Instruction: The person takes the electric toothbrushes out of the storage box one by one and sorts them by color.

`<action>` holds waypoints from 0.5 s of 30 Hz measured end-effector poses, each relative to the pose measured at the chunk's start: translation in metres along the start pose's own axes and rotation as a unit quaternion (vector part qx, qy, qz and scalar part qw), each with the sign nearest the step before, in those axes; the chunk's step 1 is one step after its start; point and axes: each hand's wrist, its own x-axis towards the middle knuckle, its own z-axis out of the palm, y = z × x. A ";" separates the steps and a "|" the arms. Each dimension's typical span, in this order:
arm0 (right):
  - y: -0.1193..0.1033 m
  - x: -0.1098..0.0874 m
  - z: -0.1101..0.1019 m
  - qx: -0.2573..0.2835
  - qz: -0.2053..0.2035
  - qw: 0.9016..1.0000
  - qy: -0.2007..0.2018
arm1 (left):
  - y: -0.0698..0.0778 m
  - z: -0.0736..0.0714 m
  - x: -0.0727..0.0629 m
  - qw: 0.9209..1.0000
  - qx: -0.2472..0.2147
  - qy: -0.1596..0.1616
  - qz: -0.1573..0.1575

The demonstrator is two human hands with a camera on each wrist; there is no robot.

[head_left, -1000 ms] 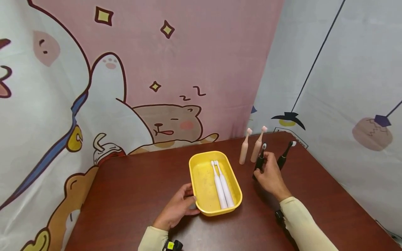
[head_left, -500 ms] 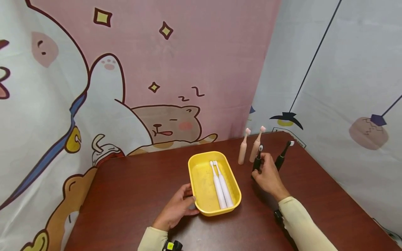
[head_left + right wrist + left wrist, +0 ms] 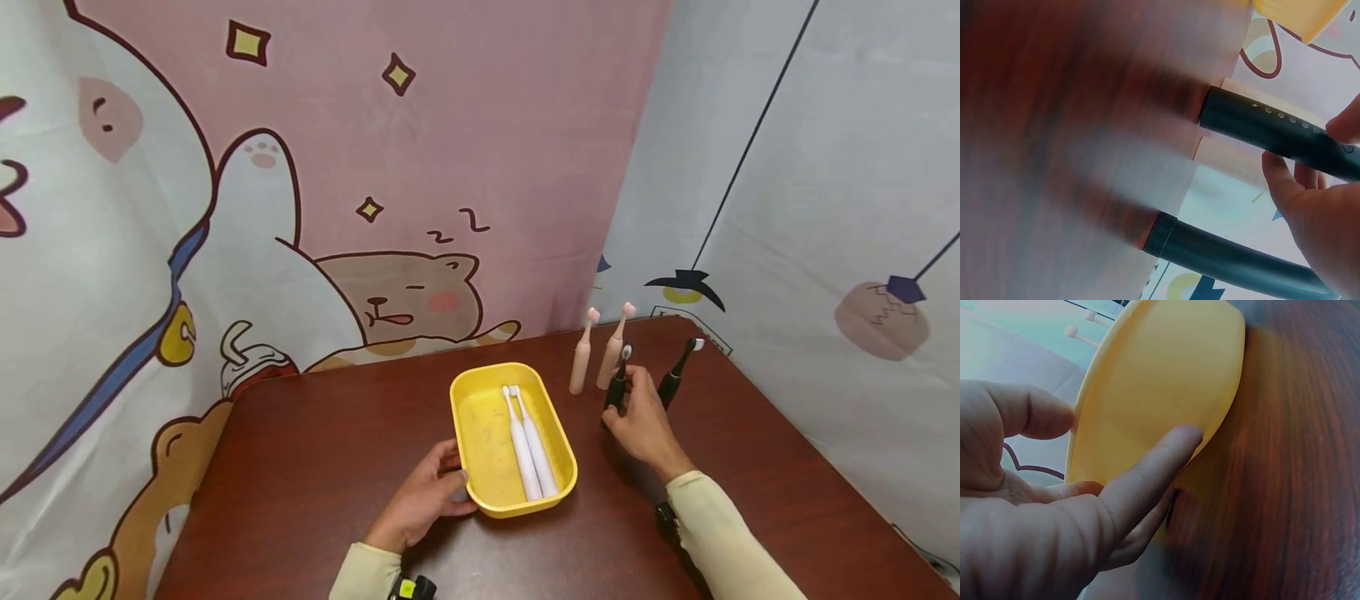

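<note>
My right hand [image 3: 647, 421] pinches a black electric toothbrush [image 3: 617, 390] around its handle, thumb and fingers on opposite sides. It stands nearly upright, and its brush head shows above the fingers. Its dark base [image 3: 1216, 109] is at the tabletop in the right wrist view; I cannot tell whether it touches. A second black electric toothbrush [image 3: 670, 385] stands just right of this hand. My left hand [image 3: 423, 496] rests against the near left outside of a yellow tray [image 3: 455, 417], one fingertip at the rim. Two white electric toothbrushes [image 3: 526, 450] [image 3: 539, 450] lie side by side in the tray.
Two pink electric toothbrushes [image 3: 581, 367] [image 3: 611, 362] stand upright behind the held one. Everything is on a dark red-brown table [image 3: 337, 450]. Cartoon-printed curtains [image 3: 525, 167] hang close along its back and right edges.
Almost nothing differs. The view shifts slightly, while both hands keep their places at the tray and the black electric toothbrush.
</note>
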 end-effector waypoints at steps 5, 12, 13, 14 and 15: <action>-0.001 0.000 0.000 -0.003 -0.001 1.000 0.008 | 0.000 0.001 0.001 1.000 0.002 0.001 0.001; -0.002 0.001 -0.003 0.010 -0.014 1.000 0.015 | 0.000 0.001 0.000 1.000 0.002 0.002 0.000; -0.003 0.001 -0.003 0.016 -0.015 1.000 0.016 | 0.000 0.001 0.000 1.000 0.002 0.002 0.000; -0.003 0.002 -0.004 0.022 -0.015 1.000 0.015 | 0.000 0.001 0.000 1.000 0.003 0.002 0.001; -0.004 0.002 -0.005 0.027 -0.014 0.999 0.014 | -0.001 0.001 0.000 1.000 0.004 0.003 0.001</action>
